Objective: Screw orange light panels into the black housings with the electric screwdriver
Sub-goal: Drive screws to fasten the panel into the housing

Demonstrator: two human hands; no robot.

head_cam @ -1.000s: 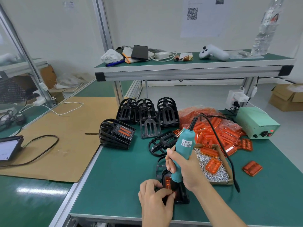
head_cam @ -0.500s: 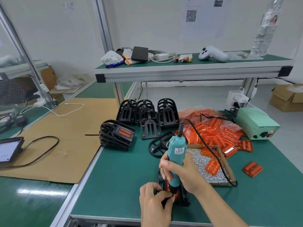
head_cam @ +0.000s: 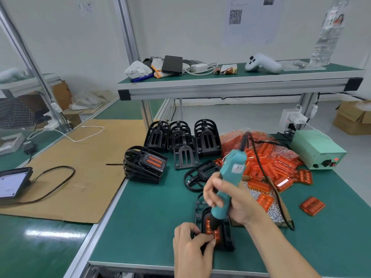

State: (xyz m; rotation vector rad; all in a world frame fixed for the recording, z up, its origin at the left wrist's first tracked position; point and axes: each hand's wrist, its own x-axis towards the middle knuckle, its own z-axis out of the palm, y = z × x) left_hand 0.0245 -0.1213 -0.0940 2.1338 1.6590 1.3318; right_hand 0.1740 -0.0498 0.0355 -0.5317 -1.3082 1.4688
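A black housing (head_cam: 227, 236) lies flat near the table's front edge with an orange light panel (head_cam: 208, 225) seated in it. My right hand (head_cam: 234, 203) grips the teal electric screwdriver (head_cam: 230, 173), tilted, its dark tip down on the panel. My left hand (head_cam: 190, 243) holds the housing's near left corner, fingertips pinched at the panel's edge. Behind lie an empty black housing (head_cam: 197, 174), a stack of housings with an orange panel on top (head_cam: 144, 164), and upright black housings (head_cam: 184, 137).
A heap of orange panels (head_cam: 269, 157) in clear bags lies at the right, with a box of screws (head_cam: 261, 199) and one loose panel (head_cam: 312, 205). A green power unit (head_cam: 317, 149) stands far right. Cardboard sheet (head_cam: 76, 167) covers the left table. A shelf (head_cam: 241, 85) runs overhead.
The screwdriver's top has swung back to the right and its tip sits lower on the panel. My left hand stays at the housing's corner.
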